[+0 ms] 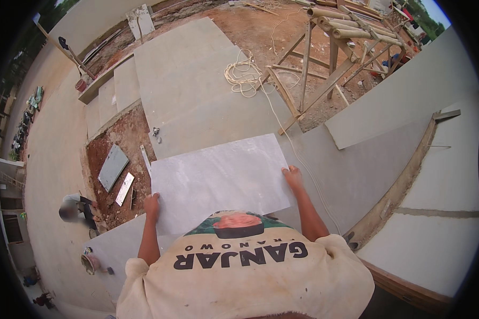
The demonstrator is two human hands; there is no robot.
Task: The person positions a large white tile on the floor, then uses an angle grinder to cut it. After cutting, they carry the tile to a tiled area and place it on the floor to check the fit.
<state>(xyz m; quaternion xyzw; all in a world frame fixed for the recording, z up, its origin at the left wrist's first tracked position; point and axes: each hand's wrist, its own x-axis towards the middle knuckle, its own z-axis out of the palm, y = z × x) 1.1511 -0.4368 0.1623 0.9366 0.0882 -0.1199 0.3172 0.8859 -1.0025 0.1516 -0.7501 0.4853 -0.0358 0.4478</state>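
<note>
Outdoor site, concrete floor (181,74) seen. Tile (221,178) is held between left hand (152,204) and right hand (292,177), set well apart, each clamped on a side edge; bucket (92,262) seen lower left, contents unclear.

cream shirt (239,290) | short sleeves (339,254) | black lettering (242,257) | green-and-pink print (238,224)

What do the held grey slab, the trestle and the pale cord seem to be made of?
Grey slab: probably ceramic or stone, smooth; cloudy pale veining and straight edges suggest it.
Trestle: rough, unpainted wood, judging by its brown, squared legs.
Pale cord: perhaps plastic cable or rope; its loops look pliant, the finish unclear.
</note>
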